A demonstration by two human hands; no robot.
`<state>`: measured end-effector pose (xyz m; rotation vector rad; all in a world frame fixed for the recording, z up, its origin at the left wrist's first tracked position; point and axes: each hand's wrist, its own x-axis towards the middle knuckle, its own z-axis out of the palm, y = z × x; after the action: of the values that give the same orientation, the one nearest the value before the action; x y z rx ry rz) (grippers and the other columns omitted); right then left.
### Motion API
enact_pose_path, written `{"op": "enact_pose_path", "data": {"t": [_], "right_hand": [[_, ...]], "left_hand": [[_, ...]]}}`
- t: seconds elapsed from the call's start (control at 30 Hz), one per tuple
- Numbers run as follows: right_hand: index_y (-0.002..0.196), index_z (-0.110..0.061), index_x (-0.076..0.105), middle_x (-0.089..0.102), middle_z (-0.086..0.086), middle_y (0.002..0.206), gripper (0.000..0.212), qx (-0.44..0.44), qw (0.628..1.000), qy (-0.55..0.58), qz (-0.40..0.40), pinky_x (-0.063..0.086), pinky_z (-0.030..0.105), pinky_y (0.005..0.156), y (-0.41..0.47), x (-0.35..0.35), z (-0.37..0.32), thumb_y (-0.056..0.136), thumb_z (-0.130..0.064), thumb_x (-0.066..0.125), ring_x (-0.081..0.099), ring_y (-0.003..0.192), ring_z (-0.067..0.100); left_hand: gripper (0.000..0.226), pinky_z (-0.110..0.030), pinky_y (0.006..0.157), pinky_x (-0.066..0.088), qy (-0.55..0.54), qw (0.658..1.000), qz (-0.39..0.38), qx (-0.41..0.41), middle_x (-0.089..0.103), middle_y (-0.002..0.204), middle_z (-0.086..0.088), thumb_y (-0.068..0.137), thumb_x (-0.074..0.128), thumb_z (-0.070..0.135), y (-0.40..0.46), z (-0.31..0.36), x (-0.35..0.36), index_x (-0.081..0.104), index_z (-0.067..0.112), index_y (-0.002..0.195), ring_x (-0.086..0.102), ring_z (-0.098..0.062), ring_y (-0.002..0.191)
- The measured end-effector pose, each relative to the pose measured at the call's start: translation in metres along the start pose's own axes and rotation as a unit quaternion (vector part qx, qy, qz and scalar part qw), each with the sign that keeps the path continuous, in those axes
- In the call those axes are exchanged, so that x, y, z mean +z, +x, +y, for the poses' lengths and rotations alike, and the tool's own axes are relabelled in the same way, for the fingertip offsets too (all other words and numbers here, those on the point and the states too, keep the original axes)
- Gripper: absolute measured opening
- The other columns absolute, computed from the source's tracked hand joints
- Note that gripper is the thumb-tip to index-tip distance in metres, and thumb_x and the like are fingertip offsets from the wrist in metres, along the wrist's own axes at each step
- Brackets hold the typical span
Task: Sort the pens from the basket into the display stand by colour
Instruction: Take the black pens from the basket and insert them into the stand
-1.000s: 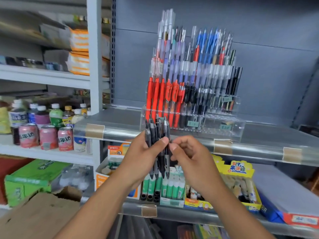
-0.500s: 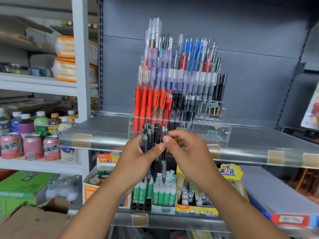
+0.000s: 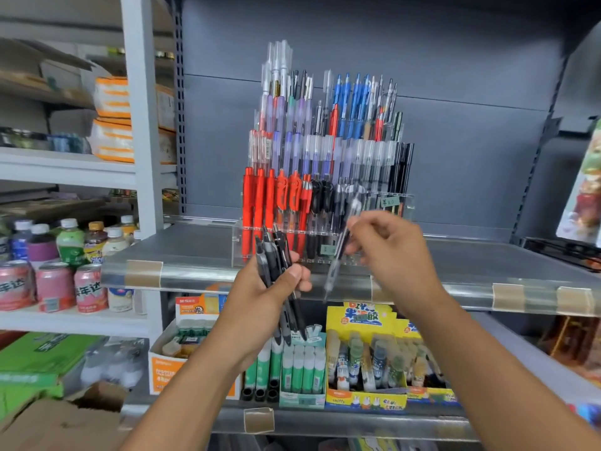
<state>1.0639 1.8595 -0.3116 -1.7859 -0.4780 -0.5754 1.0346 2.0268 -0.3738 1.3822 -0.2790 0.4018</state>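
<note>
A clear acrylic display stand [image 3: 338, 252] sits on the grey shelf, tiered with red pens [image 3: 260, 203] at front left, black pens [image 3: 320, 203] beside them, and purple, clear and blue pens higher up. My left hand [image 3: 260, 301] grips a bunch of black pens [image 3: 279, 275] upright in front of the stand. My right hand [image 3: 390, 252] pinches a single black pen [image 3: 338, 255], blurred, tilted with its tip down, just in front of the stand's lower right rows. No basket is in view.
The shelf's clear front lip [image 3: 325, 284] runs below the stand. Underneath stand boxes of green glue sticks [image 3: 302, 362] and a yellow box of small bottles [image 3: 364, 353]. Drink bottles and pink cans [image 3: 52, 284] fill the left shelf. A cardboard box [image 3: 58, 421] lies at bottom left.
My right hand has pulled one black pen out of the bunch and carried it right and up towards the stand. The left hand keeps the other pens.
</note>
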Motion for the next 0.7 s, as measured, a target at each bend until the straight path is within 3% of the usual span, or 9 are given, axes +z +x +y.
{"op": "enact_pose_path", "data": {"t": [0.07, 0.17, 0.27, 0.37, 0.5, 0.63, 0.7], "right_hand": [[0.085, -0.022, 0.069, 0.070, -0.003, 0.068, 0.016, -0.007, 0.999, -0.006, 0.045, 0.055, 0.042, 0.071, 0.015, -0.012, -0.003, 0.096, -0.026, 0.059, 0.063, 0.067, 0.014], [0.081, -0.027, 0.066, 0.070, -0.003, 0.069, 0.018, -0.032, 0.995, -0.034, 0.087, 0.055, 0.033, 0.067, 0.035, -0.026, -0.009, 0.097, -0.027, 0.058, 0.060, 0.063, 0.009], [0.076, -0.030, 0.063, 0.068, -0.008, 0.068, 0.022, -0.048, 0.990, -0.065, 0.118, 0.051, 0.021, 0.055, 0.052, -0.034, -0.017, 0.098, -0.027, 0.057, 0.059, 0.060, 0.008], [0.082, -0.023, 0.065, 0.068, -0.008, 0.069, 0.019, -0.053, 0.985, -0.091, 0.137, 0.050, 0.023, 0.056, 0.066, -0.036, -0.019, 0.098, -0.026, 0.056, 0.058, 0.058, 0.007], [0.090, -0.015, 0.067, 0.067, -0.008, 0.069, 0.016, -0.054, 0.982, -0.125, 0.131, 0.050, 0.014, 0.057, 0.076, -0.033, -0.013, 0.097, -0.025, 0.058, 0.066, 0.065, 0.009], [0.083, -0.016, 0.064, 0.067, -0.005, 0.069, 0.017, -0.051, 0.983, -0.132, 0.119, 0.057, 0.026, 0.068, 0.078, -0.030, -0.009, 0.097, -0.024, 0.059, 0.071, 0.076, 0.021], [0.081, -0.017, 0.063, 0.066, -0.005, 0.068, 0.018, -0.052, 0.983, -0.135, 0.113, 0.057, 0.025, 0.065, 0.080, -0.031, -0.010, 0.097, -0.023, 0.059, 0.072, 0.077, 0.021]], "left_hand": [[0.016, -0.024, 0.081, 0.050, -0.005, 1.000, -0.004, -0.013, 0.072, 0.082, 0.006, 0.096, 0.055, 0.016, 0.001, 0.001, -0.001, 0.059, 0.014, 0.110, 0.068, -0.011, 0.083], [0.017, -0.031, 0.084, 0.049, -0.018, 0.999, -0.011, -0.036, 0.073, 0.080, 0.006, 0.095, 0.054, 0.020, 0.002, 0.001, -0.001, 0.058, 0.014, 0.111, 0.067, -0.014, 0.091], [0.025, -0.029, 0.074, 0.052, -0.050, 0.997, -0.016, -0.053, 0.073, 0.086, 0.001, 0.096, 0.052, 0.015, 0.003, 0.002, 0.001, 0.055, 0.005, 0.119, 0.070, -0.011, 0.089], [0.026, -0.022, 0.063, 0.055, -0.071, 0.996, -0.017, -0.056, 0.073, 0.093, -0.003, 0.097, 0.050, 0.010, 0.003, 0.003, 0.004, 0.054, 0.003, 0.122, 0.071, -0.010, 0.084], [0.021, -0.019, 0.067, 0.054, -0.040, 0.998, -0.022, -0.035, 0.076, 0.094, -0.001, 0.099, 0.048, 0.008, 0.005, 0.002, 0.008, 0.064, 0.005, 0.112, 0.070, -0.010, 0.089], [0.022, -0.028, 0.083, 0.052, -0.042, 0.999, -0.009, -0.032, 0.076, 0.102, -0.002, 0.100, 0.047, 0.008, 0.007, 0.002, 0.011, 0.068, 0.009, 0.105, 0.070, -0.010, 0.099], [0.023, -0.030, 0.087, 0.050, -0.041, 0.999, -0.005, -0.031, 0.076, 0.102, -0.002, 0.100, 0.047, 0.007, 0.008, 0.002, 0.011, 0.069, 0.010, 0.104, 0.069, -0.010, 0.101]]}}
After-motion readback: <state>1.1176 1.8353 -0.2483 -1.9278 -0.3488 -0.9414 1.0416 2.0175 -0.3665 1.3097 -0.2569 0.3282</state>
